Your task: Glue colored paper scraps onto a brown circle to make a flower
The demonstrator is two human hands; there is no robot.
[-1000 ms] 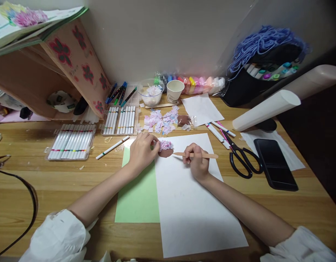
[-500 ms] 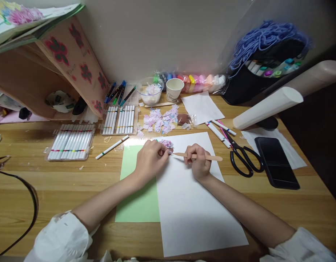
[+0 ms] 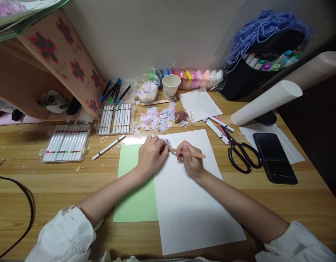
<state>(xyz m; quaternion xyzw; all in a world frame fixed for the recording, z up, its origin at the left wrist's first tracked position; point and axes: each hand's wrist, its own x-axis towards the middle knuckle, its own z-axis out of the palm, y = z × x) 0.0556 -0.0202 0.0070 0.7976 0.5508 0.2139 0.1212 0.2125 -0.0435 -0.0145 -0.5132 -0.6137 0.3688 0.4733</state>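
wooden stick (image 3: 198, 155) in right hand (image 3: 192, 159), over white paper (image 3: 196, 211)

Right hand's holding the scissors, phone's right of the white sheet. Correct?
Not quite: the head view shows the right hand holding a flat wooden stick; the scissors lie beside the phone. The phone is right of the white sheet.

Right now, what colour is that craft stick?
The craft stick is light brown; see head view.
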